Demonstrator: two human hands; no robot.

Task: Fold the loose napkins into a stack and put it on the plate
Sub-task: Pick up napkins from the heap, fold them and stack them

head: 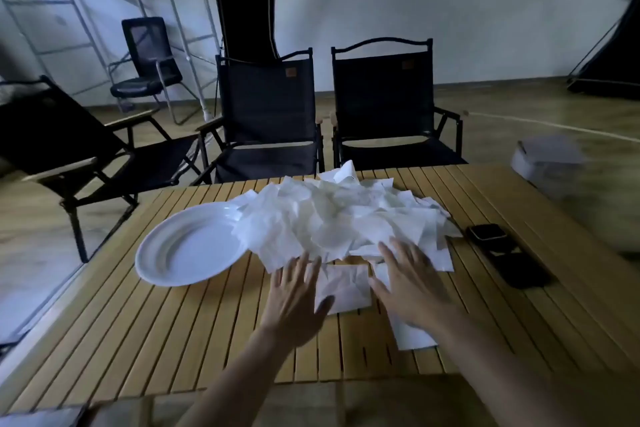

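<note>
A big heap of loose white napkins [341, 215] covers the middle of the slatted wooden table [173, 333]. To its left lies an empty white plate [190, 248], its right rim touching the heap. In front of the heap a folded square napkin [344, 288] lies flat on the table. My left hand [294, 302] is spread flat at the napkin's left edge, thumb on its corner. My right hand [410, 282] is spread flat at its right edge, fingers reaching the heap's front. Another flat napkin [412, 334] lies partly under my right wrist.
A dark phone [486, 231] and a dark flat case [519, 269] lie on the table's right side. Black folding chairs [270, 114] stand behind and to the left of the table. A white bin [547, 158] sits on the floor at the right.
</note>
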